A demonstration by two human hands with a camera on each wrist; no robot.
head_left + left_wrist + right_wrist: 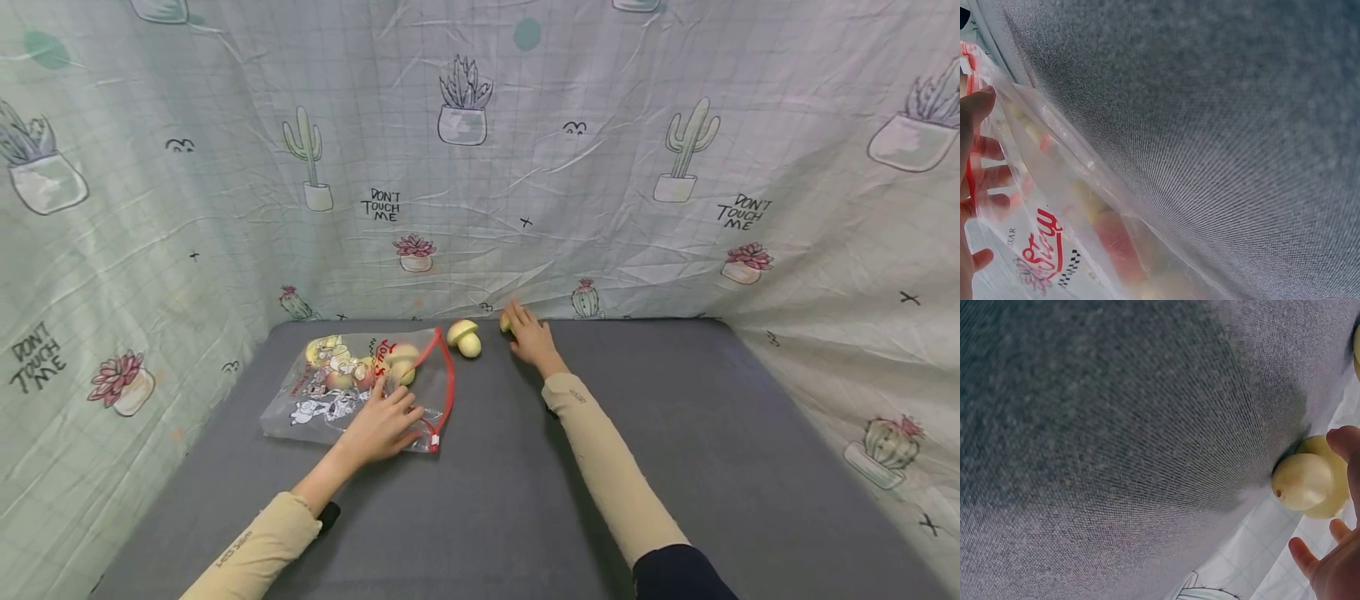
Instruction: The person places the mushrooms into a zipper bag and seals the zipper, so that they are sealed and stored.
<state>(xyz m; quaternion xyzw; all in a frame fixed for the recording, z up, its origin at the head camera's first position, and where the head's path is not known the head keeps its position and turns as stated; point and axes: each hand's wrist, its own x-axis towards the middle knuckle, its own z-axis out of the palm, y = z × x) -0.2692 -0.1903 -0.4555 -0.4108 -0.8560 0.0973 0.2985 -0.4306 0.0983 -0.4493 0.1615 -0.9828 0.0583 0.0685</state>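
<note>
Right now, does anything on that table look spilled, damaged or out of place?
Nothing looks spilled or damaged. Two mushroom-shaped pieces are outside the clear bag holding similar ones, so they look mildly out of place.

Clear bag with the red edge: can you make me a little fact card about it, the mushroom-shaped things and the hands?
Bag: clear bag, printed, red-edged mouth gaping
Inside: several mushroom-shaped pieces
Left hand: left hand touches the bag near its mouth
Right hand: right hand at the far mushroom; can't tell if gripping
Between bag and right hand: loose mushroom
Surface: gray table
Behind: plant-print cloth
</note>
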